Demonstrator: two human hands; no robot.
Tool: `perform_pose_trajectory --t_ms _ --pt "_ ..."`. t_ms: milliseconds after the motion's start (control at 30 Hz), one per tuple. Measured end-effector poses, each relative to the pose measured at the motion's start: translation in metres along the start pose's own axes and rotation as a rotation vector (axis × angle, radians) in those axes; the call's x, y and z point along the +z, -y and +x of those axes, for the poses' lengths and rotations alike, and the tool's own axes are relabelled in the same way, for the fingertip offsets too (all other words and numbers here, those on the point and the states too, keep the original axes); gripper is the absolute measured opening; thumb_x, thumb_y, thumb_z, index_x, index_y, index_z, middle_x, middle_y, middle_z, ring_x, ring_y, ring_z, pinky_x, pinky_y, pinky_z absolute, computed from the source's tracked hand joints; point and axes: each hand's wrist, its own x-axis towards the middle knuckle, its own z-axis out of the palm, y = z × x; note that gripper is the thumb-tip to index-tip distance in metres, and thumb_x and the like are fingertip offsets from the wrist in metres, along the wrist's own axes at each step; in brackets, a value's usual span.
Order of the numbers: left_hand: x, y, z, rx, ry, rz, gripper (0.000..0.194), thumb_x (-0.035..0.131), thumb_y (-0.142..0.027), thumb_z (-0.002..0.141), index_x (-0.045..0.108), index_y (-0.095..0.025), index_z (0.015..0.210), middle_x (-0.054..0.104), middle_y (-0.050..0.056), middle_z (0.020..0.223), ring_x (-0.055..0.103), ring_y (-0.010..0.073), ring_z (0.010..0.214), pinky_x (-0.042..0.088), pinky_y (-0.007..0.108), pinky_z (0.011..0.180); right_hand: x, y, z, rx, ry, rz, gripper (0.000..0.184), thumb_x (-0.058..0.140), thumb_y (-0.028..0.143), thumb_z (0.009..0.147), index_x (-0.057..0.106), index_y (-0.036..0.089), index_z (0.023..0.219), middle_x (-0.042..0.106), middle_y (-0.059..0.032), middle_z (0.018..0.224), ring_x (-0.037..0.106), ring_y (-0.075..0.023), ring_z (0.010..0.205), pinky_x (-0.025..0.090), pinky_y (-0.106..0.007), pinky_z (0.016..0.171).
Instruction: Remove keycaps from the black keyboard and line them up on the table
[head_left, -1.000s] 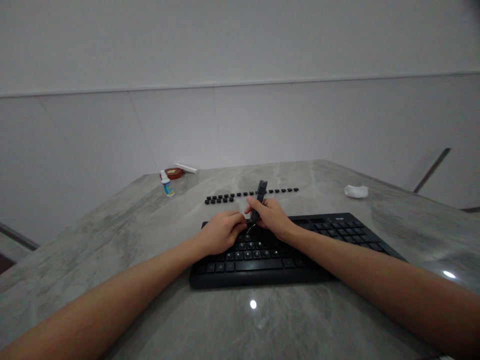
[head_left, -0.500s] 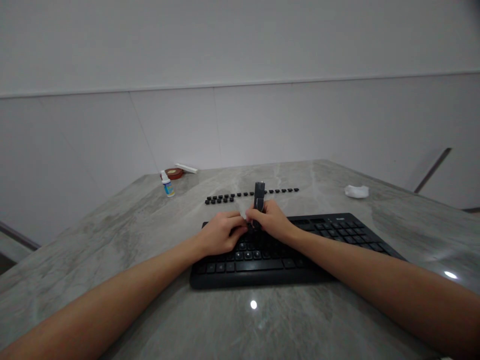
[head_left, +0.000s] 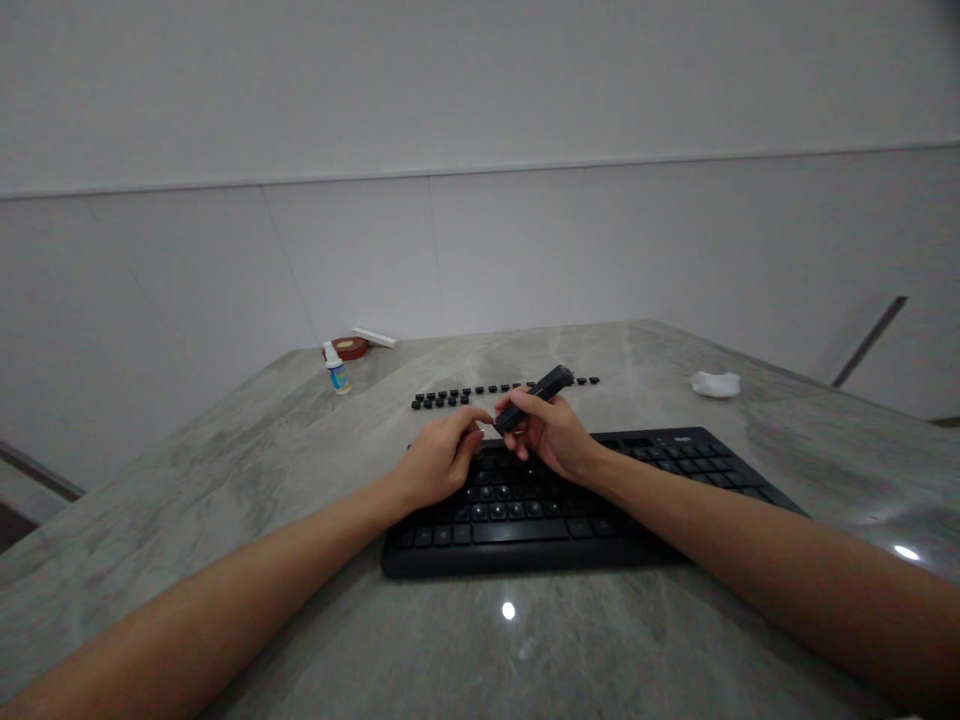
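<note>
A black keyboard (head_left: 517, 560) lies across the table in front of me, several of its key places showing bare pale domes. My right hand (head_left: 551, 430) grips a black keycap puller (head_left: 536, 397), its body slanting up to the right and its working end pointing left. Against that end, above the keyboard's back edge, come the bent fingers of my left hand (head_left: 439, 457). Whatever the left fingertips pinch is too small to make out. Beyond my hands, loose black keycaps (head_left: 441, 402) form two rows on the table.
A small white spray bottle (head_left: 337, 370) with a blue label stands at the back left. Behind it are a brown-red round object (head_left: 349, 348) and a white strip (head_left: 375, 338). A crumpled white piece (head_left: 715, 385) lies at the right on the grey marbled table (head_left: 225, 440).
The keycap puller has tipped from upright to a slant to the right, its lower end lifted off the keys. My left fingers have risen slightly to meet its tip.
</note>
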Motion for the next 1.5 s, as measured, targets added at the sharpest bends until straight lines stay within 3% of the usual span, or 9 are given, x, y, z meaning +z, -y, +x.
perform_pose_trajectory --t_ms 133,333,633,800,1000,1167,1500 --pt "0.0000 0.0011 0.0007 -0.039 -0.030 -0.002 0.016 0.039 -0.015 0.091 0.051 -0.019 0.100 0.057 -0.001 0.071 0.056 0.0130 0.063 0.043 0.024 0.063 0.0012 0.0014 0.0010 -0.014 0.000 0.002 0.037 0.074 0.047 0.064 0.063 0.015 0.079 0.063 -0.0013 0.064 0.059 -0.0127 0.048 0.043 -0.020 0.035" --pt "-0.0018 -0.0025 0.0022 -0.033 -0.037 0.006 0.017 0.039 -0.014 0.091 0.055 -0.018 0.093 0.060 0.000 0.073 0.057 0.0134 0.065 0.044 0.025 0.065 0.0005 -0.0041 0.0044 -0.010 -0.125 -0.111 0.038 0.072 0.049 0.067 0.063 0.014 0.077 0.057 0.0018 0.052 0.054 -0.0113 0.039 0.037 -0.019 0.030" --pt "-0.0036 -0.0043 0.0040 0.024 -0.050 -0.027 0.023 0.039 -0.011 0.090 0.061 -0.017 0.090 0.064 0.003 0.081 0.059 0.0137 0.072 0.046 0.026 0.071 -0.0035 -0.0030 0.0052 0.037 -0.120 -0.055 0.036 0.069 0.045 0.069 0.063 0.014 0.086 0.056 0.0037 0.049 0.054 -0.0116 0.037 0.035 -0.018 0.030" --pt "-0.0028 -0.0051 0.0029 0.101 -0.025 0.050 0.011 0.055 -0.024 0.088 0.061 -0.015 0.089 0.055 0.001 0.073 0.053 0.0133 0.068 0.043 0.025 0.065 -0.0039 -0.0047 0.0077 0.072 -0.189 -0.067 0.035 0.071 0.046 0.069 0.057 0.014 0.071 0.055 0.0025 0.048 0.052 -0.0100 0.035 0.034 -0.018 0.030" --pt "-0.0007 -0.0043 0.0042 0.116 -0.061 0.069 0.029 0.043 -0.022 0.095 0.050 -0.016 0.067 0.046 -0.001 0.065 0.046 0.0115 0.062 0.039 0.024 0.060 -0.0055 -0.0025 0.0075 0.058 -0.173 -0.021 0.039 0.073 0.049 0.068 0.052 0.016 0.065 0.055 0.0031 0.046 0.048 -0.0073 0.034 0.030 -0.016 0.030" --pt "-0.0027 -0.0052 0.0021 0.120 -0.041 0.035 0.030 0.039 -0.021 0.095 0.047 -0.017 0.067 0.045 0.000 0.064 0.044 0.0123 0.061 0.038 0.026 0.060 -0.0044 -0.0005 0.0056 0.033 -0.116 -0.012 0.038 0.076 0.048 0.064 0.057 0.015 0.070 0.061 0.0006 0.052 0.052 -0.0086 0.037 0.032 -0.016 0.031" --pt "-0.0074 -0.0067 0.0000 0.106 -0.014 -0.055 0.031 0.038 -0.023 0.096 0.053 -0.016 0.070 0.053 0.002 0.066 0.050 0.0134 0.063 0.040 0.027 0.062 -0.0035 -0.0057 0.0062 -0.033 -0.252 -0.193 0.042 0.072 0.052 0.068 0.053 0.015 0.058 0.053 0.0029 0.042 0.045 -0.0070 0.030 0.028 -0.016 0.027"
